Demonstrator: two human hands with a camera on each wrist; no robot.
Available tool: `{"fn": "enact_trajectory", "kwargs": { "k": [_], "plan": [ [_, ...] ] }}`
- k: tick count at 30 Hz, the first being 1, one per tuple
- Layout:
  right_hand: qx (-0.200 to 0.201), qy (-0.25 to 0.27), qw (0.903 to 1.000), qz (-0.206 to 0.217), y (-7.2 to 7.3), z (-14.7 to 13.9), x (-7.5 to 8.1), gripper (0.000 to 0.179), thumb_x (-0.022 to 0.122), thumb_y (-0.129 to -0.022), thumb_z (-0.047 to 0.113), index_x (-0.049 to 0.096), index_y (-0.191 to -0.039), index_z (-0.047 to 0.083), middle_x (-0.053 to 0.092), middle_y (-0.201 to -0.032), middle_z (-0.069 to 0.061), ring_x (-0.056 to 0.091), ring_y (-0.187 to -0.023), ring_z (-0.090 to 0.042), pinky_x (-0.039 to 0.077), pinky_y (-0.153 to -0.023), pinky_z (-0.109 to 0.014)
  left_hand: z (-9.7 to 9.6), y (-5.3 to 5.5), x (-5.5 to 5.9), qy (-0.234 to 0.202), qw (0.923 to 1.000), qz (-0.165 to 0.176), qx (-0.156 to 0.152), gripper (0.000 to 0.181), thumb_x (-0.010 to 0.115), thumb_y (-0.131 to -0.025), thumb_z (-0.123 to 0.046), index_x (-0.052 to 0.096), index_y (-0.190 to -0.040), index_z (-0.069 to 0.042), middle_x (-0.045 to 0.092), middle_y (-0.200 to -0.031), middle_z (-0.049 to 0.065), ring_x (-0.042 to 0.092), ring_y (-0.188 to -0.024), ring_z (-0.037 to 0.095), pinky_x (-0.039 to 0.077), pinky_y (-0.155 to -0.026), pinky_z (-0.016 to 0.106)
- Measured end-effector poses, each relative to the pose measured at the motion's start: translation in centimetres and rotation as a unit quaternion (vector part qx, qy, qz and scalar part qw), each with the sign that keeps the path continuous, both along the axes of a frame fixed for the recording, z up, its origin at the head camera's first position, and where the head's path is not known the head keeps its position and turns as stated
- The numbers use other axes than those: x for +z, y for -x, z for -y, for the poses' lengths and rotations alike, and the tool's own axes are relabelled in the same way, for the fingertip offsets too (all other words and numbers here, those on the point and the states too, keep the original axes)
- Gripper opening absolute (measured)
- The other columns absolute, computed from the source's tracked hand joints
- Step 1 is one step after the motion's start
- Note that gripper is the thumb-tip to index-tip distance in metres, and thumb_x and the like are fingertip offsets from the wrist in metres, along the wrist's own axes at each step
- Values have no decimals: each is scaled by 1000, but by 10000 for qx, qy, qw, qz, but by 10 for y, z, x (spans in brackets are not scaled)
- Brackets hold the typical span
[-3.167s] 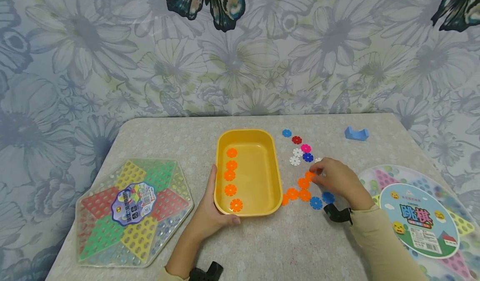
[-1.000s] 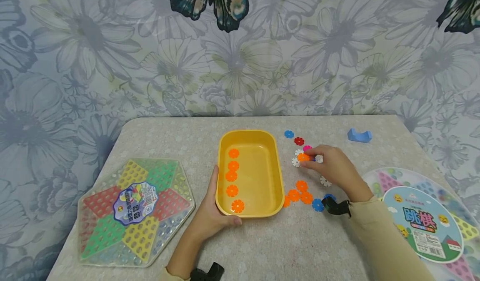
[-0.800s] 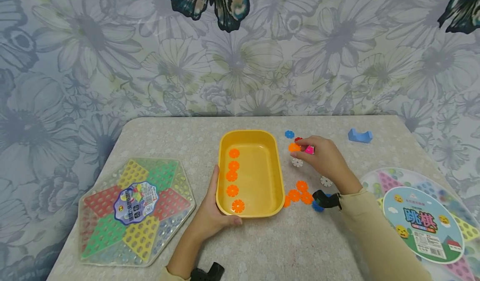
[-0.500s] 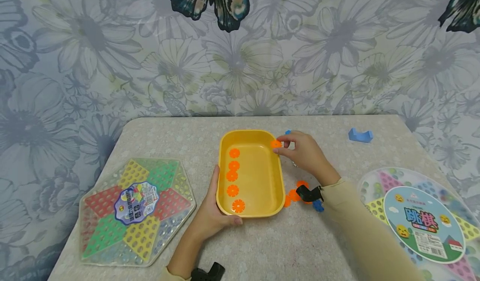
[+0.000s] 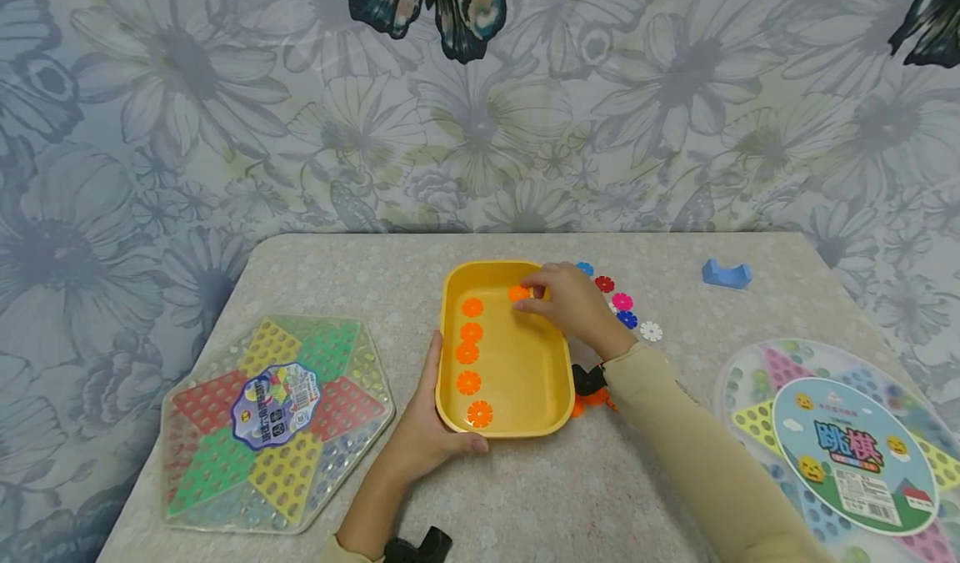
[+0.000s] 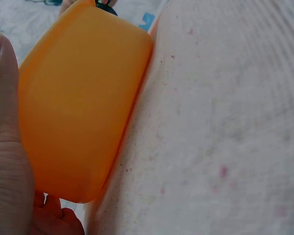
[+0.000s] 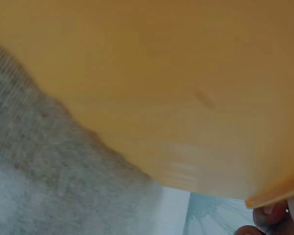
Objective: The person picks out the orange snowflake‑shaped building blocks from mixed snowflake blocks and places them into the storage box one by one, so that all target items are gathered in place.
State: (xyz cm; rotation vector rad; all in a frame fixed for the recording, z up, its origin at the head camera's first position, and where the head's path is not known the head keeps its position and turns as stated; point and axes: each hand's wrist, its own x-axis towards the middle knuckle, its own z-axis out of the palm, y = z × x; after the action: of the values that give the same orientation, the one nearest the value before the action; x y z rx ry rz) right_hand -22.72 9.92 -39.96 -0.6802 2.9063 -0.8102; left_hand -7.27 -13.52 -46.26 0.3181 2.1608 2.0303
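A yellow plastic tray [image 5: 525, 379] lies on the table, with several orange notched discs [image 5: 468, 383] in a column along its left side. My left hand [image 5: 427, 439] grips the tray's near left corner, thumb along the near side and fingers along the left; the left wrist view shows the tray's outer wall [image 6: 83, 98] beside the thumb. Over the tray's far right corner, my right hand [image 5: 576, 306] pinches another orange disc [image 5: 518, 294] between thumb and fingers. The tray wall [image 7: 161, 98] fills most of the right wrist view, which does not show that disc.
Right of the tray lie a red disc [image 5: 604, 284], a pink disc [image 5: 622, 301], a dark blue disc [image 5: 627, 319], a white disc [image 5: 651, 331] and partly hidden orange discs [image 5: 596, 399]. Boxed game boards [image 5: 277, 429] [image 5: 855, 446] flank them. A blue holder [image 5: 727, 274] stands behind.
My right hand has picked up an orange disc from the pile on the right and carried it left, over the tray's far right part. My left hand keeps its grip on the tray.
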Motion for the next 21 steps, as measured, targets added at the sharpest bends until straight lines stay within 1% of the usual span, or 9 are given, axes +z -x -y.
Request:
{"fn": "enact_trajectory", "kwargs": {
  "k": [3,5,8,11,14,18,21],
  "plan": [
    [2,-56,10000,-43,1,2,-2,34,78,-84,39,75,-108,14,59,-78,2,48,-84,-21,39,-71,-30,0,0,0,-26,10000,0,-22,142,90,-61,-54,-11,-159,-34,5,-169,-2,27,-151,24,31,-112,14],
    [32,-184,9998,-108,2,3,-2,34,79,-83,39,76,-106,14,60,-77,2,45,-83,-21,37,-70,-30,0,0,0,-28,10000,-24,-13,142,90,-61,-53,-11,-159,-33,5,-169,-1,26,-151,24,30,-112,14],
    [210,-527,9981,-251,5,7,-2,34,80,-83,40,77,-104,14,60,-76,2,43,-81,-22,33,-69,-30,0,-1,1,26,10000,2,18,143,90,-60,-54,-10,-159,-34,5,-169,-2,24,-152,23,28,-112,12],
    [431,-931,9938,-431,8,12,-3,33,80,-82,41,77,-100,14,60,-73,3,41,-79,-22,30,-69,-31,0,-1,0,82,10000,-1,42,143,90,-60,-55,-10,-159,-33,4,-169,-3,23,-152,23,27,-111,10],
    [587,-1245,9888,-569,10,16,-3,28,79,-83,42,76,-91,16,58,-69,3,40,-78,-22,28,-71,-33,1,-1,-1,77,10000,12,41,143,90,-60,-54,-10,-159,-32,4,-169,-4,22,-152,22,26,-112,10],
    [735,-1505,9837,-654,10,20,-4,27,79,-83,43,71,-77,18,56,-64,4,40,-78,-22,26,-73,-35,0,-1,-1,94,9999,21,48,142,90,-60,-54,-10,-159,-33,4,-169,-5,22,-152,21,26,-112,10],
    [755,-1660,9807,-705,11,21,-4,27,79,-82,44,70,-74,19,56,-64,6,40,-79,-22,25,-75,-35,0,-1,-1,96,9999,3,40,142,90,-61,-54,-10,-159,-33,4,-169,-5,22,-152,21,26,-112,11]
  ]
}}
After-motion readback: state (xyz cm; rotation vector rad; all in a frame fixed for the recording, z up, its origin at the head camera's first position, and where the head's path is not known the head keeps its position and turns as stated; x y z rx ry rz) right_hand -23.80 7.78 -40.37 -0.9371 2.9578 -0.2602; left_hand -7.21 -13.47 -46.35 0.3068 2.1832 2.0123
